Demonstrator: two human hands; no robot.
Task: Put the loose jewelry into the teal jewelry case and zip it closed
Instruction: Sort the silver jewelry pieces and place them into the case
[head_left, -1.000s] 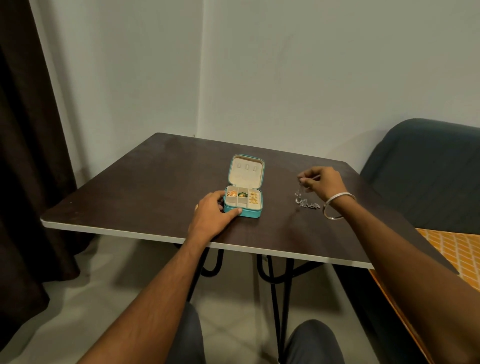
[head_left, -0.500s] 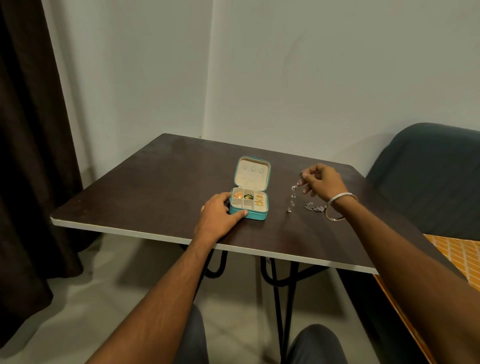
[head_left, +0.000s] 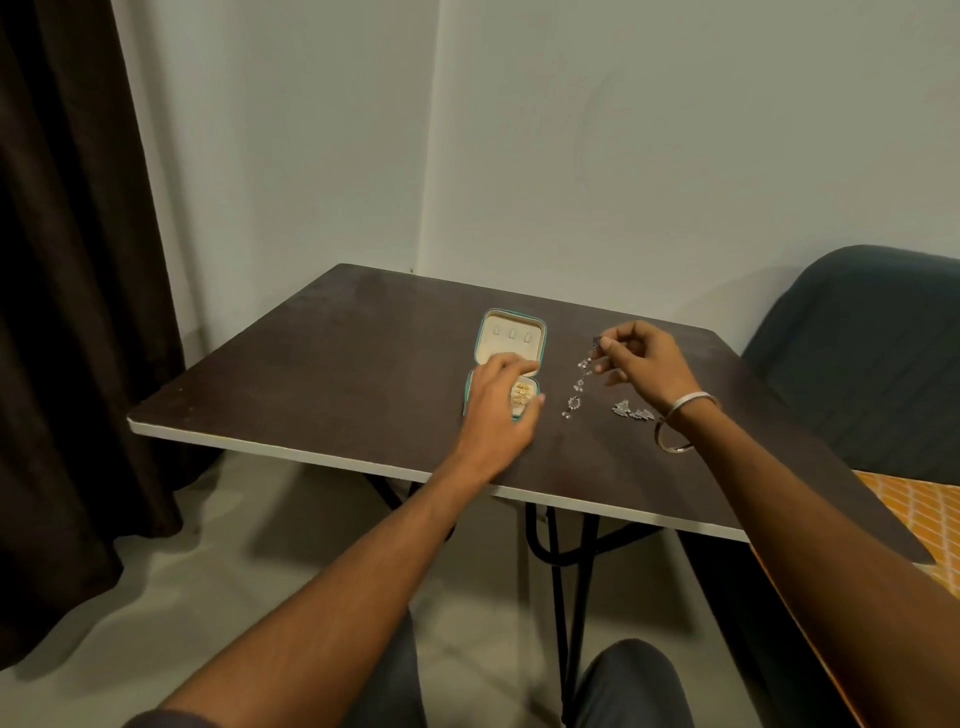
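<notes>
- Teal jewelry case (head_left: 476, 400), cream lining inside the lid, gold pieces in one compartment
- Silver dangling chain (head_left: 577, 387)
- Dark brown table (head_left: 332, 364) (white edge)
- Orange lattice-patterned cloth (head_left: 924, 514)
- Dark brown curtain (head_left: 67, 312)

Matt dark table (head_left: 322, 364), shiny metal bangle (head_left: 693, 402)

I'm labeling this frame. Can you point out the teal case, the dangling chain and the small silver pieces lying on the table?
case (head_left: 511, 338): head view, cream lining of the open lid.
chain (head_left: 574, 401): head view, ring-shaped link near its lower end.
silver pieces (head_left: 631, 411): head view, middle of the cluster.
</notes>
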